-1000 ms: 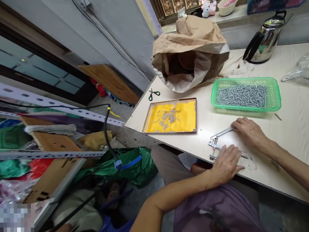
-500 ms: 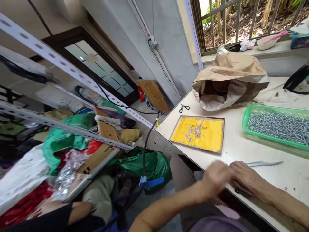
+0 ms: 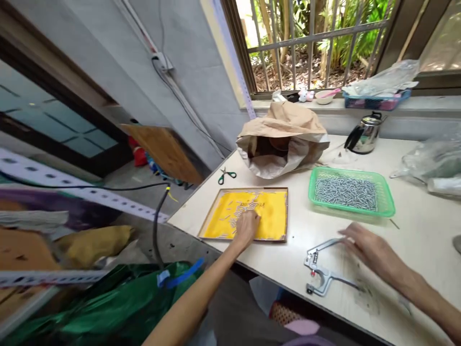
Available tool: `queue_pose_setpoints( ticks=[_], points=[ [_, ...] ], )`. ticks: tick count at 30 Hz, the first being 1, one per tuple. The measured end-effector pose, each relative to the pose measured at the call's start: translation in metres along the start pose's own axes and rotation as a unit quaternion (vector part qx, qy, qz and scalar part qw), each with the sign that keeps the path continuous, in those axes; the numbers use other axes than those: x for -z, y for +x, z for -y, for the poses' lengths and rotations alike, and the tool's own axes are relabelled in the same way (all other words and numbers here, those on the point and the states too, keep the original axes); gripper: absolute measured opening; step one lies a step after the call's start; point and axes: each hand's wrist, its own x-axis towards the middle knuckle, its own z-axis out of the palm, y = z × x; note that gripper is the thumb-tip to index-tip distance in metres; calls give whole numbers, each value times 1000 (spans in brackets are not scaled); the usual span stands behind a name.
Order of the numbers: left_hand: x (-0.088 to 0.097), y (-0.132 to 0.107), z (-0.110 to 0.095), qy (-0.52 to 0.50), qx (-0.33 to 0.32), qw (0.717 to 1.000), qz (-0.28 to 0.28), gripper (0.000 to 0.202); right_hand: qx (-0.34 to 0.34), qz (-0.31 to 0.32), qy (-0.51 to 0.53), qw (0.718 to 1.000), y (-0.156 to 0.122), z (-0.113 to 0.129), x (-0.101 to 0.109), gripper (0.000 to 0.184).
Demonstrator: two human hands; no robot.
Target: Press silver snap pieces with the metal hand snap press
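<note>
My left hand (image 3: 247, 225) reaches into a shallow tray (image 3: 287, 221) lined with yellow, over a cluster of small silver metal pins (image 3: 242, 208). Its fingers curl downward and closed; their tips are hidden, so what they pinch does not show. On the table near the front edge lies silver hand pliers (image 3: 324, 277), with a spring and two long handles spread apart. My right hand (image 3: 367, 245) is beside the upper handle's end, its fingers loosely stretched and apart. Contact with the handle is unclear.
A green basket (image 3: 387, 205) full of silver metal pieces stands at the right. Behind the tray are green-handled scissors (image 3: 226, 176) and an open brown paper bag (image 3: 288, 115). Farther back stand a kettle (image 3: 365, 134) and clear plastic bags (image 3: 435, 161). A black cable (image 3: 156, 226) hangs at left.
My left hand has moved from beside my right hand to the pins in the tray. My right hand has loosened, exposing the pliers. The view has turned right.
</note>
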Motion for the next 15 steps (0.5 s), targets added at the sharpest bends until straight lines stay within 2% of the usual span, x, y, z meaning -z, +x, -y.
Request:
queue_pose_setpoints(
  ticks=[3,5,8,10,12,15],
  points=[
    [7,-9,-3,-39,-47,998,-11,23,-3,92,45,995,-39,22,-22,22],
    [10,-28,-12,-127,-78,989,18,20,-16,117,27,993,-58,32,-31,17],
    [4,-68,-35,-280,-102,943,146,20,-37,123,-4,992,-73,37,-41,20],
    [-5,-95,-50,-331,-110,913,211,20,-39,130,-10,991,-76,34,-48,23],
    [-16,-115,-62,-336,-117,906,228,17,-36,123,-10,992,-78,30,-55,24],
    [-29,-129,-68,-307,-108,915,237,16,-28,97,-15,995,-79,27,-63,26]
  ],
)
